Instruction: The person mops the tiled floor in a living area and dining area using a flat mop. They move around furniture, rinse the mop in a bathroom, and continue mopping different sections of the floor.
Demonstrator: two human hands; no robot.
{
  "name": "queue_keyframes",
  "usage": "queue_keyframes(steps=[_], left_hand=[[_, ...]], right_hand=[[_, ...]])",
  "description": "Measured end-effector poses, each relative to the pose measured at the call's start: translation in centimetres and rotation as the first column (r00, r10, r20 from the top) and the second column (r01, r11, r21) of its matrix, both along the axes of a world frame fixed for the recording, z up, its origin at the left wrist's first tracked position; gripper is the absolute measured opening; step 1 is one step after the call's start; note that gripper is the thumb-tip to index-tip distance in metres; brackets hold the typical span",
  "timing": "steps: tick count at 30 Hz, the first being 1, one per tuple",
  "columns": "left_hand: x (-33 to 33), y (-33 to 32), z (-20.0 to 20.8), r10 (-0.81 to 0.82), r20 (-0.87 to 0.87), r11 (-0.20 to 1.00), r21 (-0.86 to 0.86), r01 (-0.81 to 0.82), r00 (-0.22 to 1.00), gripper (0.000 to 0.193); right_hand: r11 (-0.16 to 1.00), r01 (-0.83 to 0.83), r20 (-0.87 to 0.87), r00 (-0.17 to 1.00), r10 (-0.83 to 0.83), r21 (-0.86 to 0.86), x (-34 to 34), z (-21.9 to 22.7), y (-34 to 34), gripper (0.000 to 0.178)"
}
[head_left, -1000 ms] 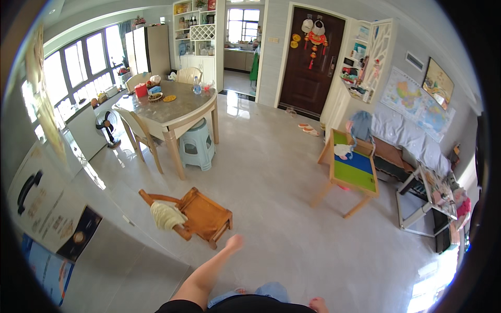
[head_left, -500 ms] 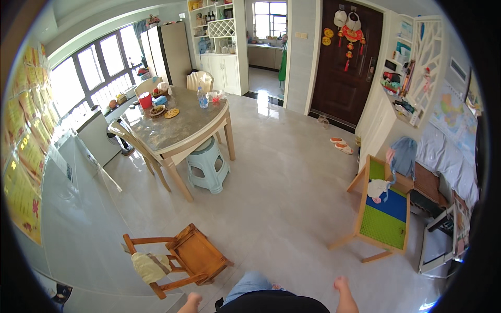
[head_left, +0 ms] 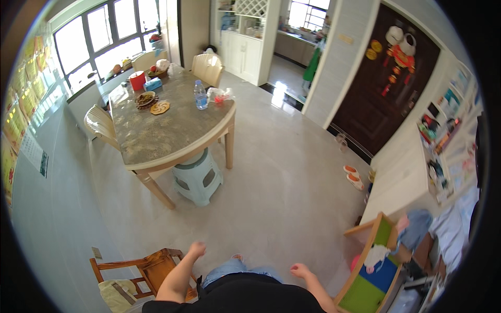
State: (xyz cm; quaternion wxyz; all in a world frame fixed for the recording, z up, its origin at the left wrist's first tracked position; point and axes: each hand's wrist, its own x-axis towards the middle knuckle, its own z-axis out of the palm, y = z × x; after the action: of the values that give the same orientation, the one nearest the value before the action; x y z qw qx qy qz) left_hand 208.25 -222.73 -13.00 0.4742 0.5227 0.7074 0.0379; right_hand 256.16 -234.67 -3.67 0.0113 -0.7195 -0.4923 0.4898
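Note:
My left hand (head_left: pixel 197 250) is loosely curled in front of my body, with nothing seen in it. It hangs in the air nearest to a brown wooden chair (head_left: pixel 163 271), which has a pale yellow cloth (head_left: pixel 116 296) over its back. On the other side, my right hand (head_left: pixel 299 270) is also curled and shows nothing held. Right of it stands a low wooden-framed play table (head_left: pixel 360 289) with green and blue panels. A white cloth item (head_left: pixel 376 256) lies on that table. Neither hand touches anything that I can make out.
Ahead on the left is a dining table (head_left: pixel 167 130) carrying a water bottle (head_left: pixel 200 95), a red container (head_left: pixel 136 81) and dishes. A pale blue stool (head_left: pixel 198 180) sits under its edge. Slippers (head_left: pixel 354 177) lie near the dark door (head_left: pixel 389 88). A doorway (head_left: pixel 292 68) opens at the back.
The view has moved forward and tilted, bringing the dining table closer. The wooden chair now sits lower, beside my left arm. Both hands have come further into view.

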Motion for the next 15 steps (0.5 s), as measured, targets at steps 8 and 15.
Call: queue_keyframes(steps=[8,15], left_hand=[[20.2,32.6,18.0,0.139,0.537,0.933,0.211,-0.292,0.832,0.026],[24.5,45.4,19.2,0.578,0.625,0.745,-0.144,-0.651,0.524,0.037]], right_hand=[[0.811,0.565,0.065,0.824,-0.562,-0.149,15.2,-1.1,13.8,0.009],[0.89,0.449,-0.044,0.89,-0.453,-0.079,22.0,-1.6,37.5,0.007]])
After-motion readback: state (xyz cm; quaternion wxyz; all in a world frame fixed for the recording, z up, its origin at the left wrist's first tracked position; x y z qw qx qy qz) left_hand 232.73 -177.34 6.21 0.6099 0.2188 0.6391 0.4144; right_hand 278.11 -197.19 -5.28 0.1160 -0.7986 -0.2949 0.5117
